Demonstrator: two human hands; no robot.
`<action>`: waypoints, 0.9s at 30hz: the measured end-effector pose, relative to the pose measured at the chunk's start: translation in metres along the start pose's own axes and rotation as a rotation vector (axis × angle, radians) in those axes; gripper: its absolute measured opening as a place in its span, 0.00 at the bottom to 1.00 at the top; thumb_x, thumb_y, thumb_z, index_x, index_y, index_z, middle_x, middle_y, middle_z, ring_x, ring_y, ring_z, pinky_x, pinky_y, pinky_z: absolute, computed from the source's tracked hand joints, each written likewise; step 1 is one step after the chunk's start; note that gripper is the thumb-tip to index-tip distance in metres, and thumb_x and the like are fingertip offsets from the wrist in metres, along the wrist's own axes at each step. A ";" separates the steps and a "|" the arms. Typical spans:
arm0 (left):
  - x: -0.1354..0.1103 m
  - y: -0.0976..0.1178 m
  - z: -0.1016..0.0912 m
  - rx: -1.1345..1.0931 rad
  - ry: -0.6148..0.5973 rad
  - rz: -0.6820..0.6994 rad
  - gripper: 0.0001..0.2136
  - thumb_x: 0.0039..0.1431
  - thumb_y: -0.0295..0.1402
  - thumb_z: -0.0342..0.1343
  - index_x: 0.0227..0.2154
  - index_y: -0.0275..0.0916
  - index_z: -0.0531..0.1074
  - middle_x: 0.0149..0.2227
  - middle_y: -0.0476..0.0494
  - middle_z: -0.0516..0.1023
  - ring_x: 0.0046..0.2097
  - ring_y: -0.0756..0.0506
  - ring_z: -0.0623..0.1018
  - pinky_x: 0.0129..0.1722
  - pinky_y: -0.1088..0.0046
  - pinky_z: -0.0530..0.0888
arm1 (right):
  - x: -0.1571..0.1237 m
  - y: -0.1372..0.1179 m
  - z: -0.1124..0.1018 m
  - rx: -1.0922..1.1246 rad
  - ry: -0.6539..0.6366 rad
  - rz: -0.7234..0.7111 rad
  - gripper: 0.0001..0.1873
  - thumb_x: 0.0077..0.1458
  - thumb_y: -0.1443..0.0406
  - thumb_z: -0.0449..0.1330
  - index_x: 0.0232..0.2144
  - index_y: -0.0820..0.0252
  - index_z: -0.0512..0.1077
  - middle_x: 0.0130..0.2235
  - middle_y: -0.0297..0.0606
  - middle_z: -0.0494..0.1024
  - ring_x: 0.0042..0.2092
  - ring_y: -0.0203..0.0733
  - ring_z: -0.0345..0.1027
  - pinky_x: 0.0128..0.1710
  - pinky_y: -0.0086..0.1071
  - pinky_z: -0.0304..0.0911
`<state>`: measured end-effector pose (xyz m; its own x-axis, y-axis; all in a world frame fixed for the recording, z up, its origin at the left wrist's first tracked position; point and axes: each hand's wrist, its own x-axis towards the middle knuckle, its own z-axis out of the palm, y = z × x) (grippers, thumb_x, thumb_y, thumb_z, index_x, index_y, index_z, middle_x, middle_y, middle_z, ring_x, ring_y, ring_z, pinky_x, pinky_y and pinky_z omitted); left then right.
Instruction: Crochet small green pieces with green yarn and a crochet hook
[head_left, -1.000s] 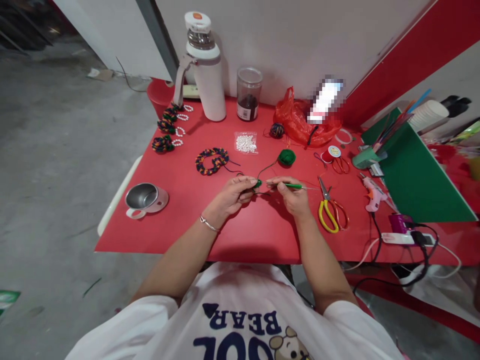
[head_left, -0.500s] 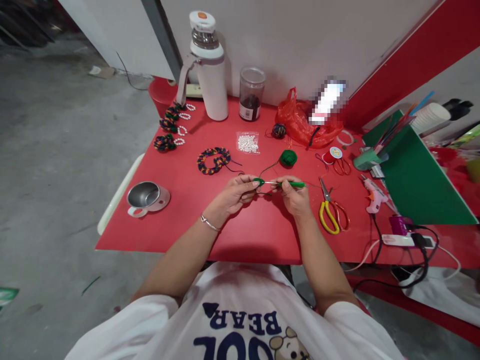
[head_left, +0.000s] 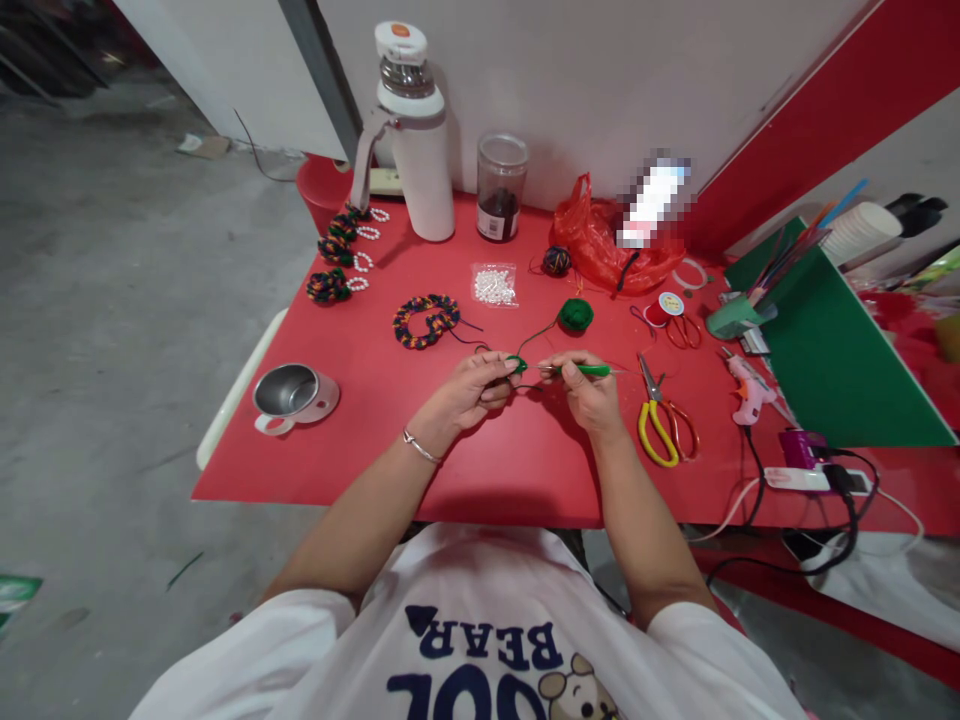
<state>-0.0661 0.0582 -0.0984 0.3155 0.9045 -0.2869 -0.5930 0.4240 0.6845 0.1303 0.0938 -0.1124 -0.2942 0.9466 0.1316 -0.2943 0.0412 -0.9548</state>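
Observation:
Between the thumb and fingers of my left hand (head_left: pixel 480 386) is a small piece of green crochet work (head_left: pixel 516 364). My right hand (head_left: pixel 589 392) grips a crochet hook by its green handle (head_left: pixel 595 370), the thin metal shaft pointing left toward the green piece. Whether the hook's tip touches the yarn is too small to tell. A strand runs from the green piece up to a green yarn ball (head_left: pixel 576 315) just beyond my hands. Left of them lies a multicoloured crocheted strip (head_left: pixel 426 321), curled in a loop with a loose tail.
On the red table (head_left: pixel 480 480) stand a steel cup (head_left: pixel 296 393), a white thermos (head_left: pixel 424 160) and a jar (head_left: pixel 501 190). A bag of white beads (head_left: pixel 494 286) lies mid-table. Right are yellow-handled scissors (head_left: pixel 658 432), a thread spool (head_left: pixel 664 309), a glue gun (head_left: pixel 750 392) and cables.
My right hand has drawn the crochet hook slightly back, and less of its shaft shows between my hands. My left hand keeps its pinch on the green piece.

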 end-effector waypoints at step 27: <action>0.000 -0.002 0.004 0.113 0.195 0.184 0.18 0.39 0.37 0.77 0.29 0.32 0.78 0.24 0.46 0.78 0.16 0.60 0.59 0.16 0.80 0.52 | -0.001 -0.002 0.000 -0.108 0.013 -0.014 0.13 0.58 0.51 0.69 0.36 0.51 0.82 0.38 0.35 0.87 0.37 0.41 0.81 0.45 0.39 0.79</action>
<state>-0.0617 0.0573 -0.0969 0.0556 0.9622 -0.2667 -0.5375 0.2540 0.8041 0.1307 0.0928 -0.1109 -0.2785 0.9498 0.1426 -0.1985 0.0883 -0.9761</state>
